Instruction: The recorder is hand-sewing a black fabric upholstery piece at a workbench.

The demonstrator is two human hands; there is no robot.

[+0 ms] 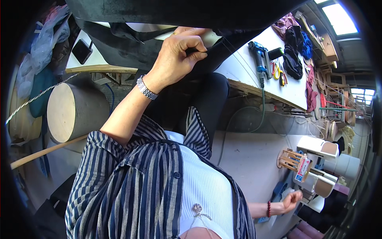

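A large black piece of sheet material (119,49), slack and folded, lies over the white table at the top, with pale stuff showing in its opening. My left hand (177,55), a metal watch at its wrist, is at that opening. Its thumb and forefinger are curled together, and the other fingers grip the black material's edge. Far off to the right, my right hand (289,202), with a red bead bracelet, is held out with fingers closed; what they hold, if anything, is too small to make out. A thin thread-like line runs from the material over the table's edge.
On the white table (242,65) lie a blue air stapler (260,57) with its hose, yellow-handled scissors (276,71) and a phone (82,51). A big round drum (61,112) stands left. Wooden frames and padded pieces (324,187) are stacked near my right hand.
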